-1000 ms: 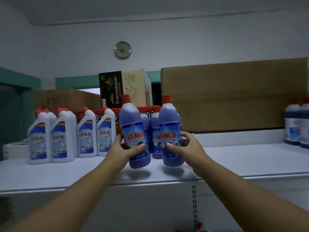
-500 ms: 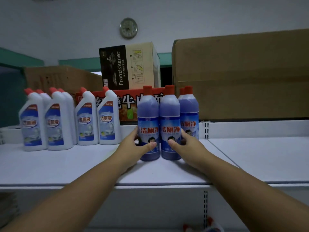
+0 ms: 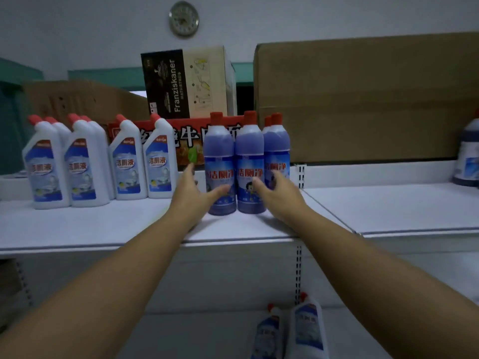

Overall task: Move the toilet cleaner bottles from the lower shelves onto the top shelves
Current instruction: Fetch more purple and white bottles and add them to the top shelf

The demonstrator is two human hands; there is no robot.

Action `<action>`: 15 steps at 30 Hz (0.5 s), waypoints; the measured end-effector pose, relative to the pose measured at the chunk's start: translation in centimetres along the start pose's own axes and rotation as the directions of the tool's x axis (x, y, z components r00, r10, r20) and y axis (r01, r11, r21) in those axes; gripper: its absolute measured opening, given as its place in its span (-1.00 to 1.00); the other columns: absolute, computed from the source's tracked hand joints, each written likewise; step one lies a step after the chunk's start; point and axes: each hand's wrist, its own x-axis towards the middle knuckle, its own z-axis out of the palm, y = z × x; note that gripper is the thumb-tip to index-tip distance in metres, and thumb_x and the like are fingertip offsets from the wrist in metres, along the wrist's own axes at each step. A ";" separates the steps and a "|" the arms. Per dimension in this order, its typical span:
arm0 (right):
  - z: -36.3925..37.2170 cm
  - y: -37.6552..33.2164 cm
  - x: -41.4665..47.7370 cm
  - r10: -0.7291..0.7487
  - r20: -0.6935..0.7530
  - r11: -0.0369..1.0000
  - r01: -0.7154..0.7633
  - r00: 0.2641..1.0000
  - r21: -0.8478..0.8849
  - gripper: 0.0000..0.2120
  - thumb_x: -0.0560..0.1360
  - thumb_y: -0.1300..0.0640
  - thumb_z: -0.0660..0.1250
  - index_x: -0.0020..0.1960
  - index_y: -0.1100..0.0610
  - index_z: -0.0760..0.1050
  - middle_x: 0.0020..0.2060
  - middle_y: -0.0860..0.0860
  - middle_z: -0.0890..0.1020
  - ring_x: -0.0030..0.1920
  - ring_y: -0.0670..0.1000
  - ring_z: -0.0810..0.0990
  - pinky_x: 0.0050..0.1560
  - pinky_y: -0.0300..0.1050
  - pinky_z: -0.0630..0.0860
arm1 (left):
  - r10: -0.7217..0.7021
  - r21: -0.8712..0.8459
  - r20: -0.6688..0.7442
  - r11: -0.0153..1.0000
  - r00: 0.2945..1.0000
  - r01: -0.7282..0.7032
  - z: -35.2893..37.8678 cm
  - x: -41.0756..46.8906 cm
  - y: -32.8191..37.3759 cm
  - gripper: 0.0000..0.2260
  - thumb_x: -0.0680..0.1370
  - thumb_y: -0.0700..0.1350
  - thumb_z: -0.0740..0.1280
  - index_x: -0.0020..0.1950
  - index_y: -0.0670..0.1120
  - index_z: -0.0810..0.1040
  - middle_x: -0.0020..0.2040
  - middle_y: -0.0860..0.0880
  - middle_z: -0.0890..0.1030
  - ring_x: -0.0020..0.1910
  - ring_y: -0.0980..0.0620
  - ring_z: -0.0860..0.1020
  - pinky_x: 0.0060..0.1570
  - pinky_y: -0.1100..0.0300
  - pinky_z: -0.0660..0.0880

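Two blue toilet cleaner bottles with red caps stand upright side by side on the white top shelf [image 3: 103,226]: the left blue bottle [image 3: 219,156] and the right blue bottle [image 3: 249,154]. More blue bottles [image 3: 276,149] stand behind them. My left hand [image 3: 193,193] is beside the left bottle, fingers spread, thumb just in front of its label. My right hand [image 3: 278,193] is spread beside the right bottle, thumb near its label. Neither hand grips a bottle. Two white bottles [image 3: 305,330] stand on the lower shelf.
Several white angled-neck bottles [image 3: 88,164] line the shelf's left part. Cardboard boxes [image 3: 363,99] and a black-and-tan carton [image 3: 186,81] stand behind. Another dark bottle [image 3: 469,156] is at the far right. A clock [image 3: 184,18] hangs on the wall.
The two blue bottles were set down on the top shelf in front of the others. Both hands have since let go and opened, drawing back slightly.
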 end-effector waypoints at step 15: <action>-1.7 21.1 -15.5 0.446 0.121 0.864 -0.391 0.887 -0.316 -0.78 0.53 -0.01 0.26 0.06 0.09 0.53 -0.04 0.09 0.65 -0.20 -0.01 0.54 -0.14 -0.14 0.45 | -0.153 0.067 0.591 0.988 0.792 0.141 11.2 -17.5 -12.9 -0.74 0.48 -0.27 0.34 -0.15 0.12 0.49 -0.20 0.06 0.55 -0.19 0.10 0.53 -0.12 0.22 0.50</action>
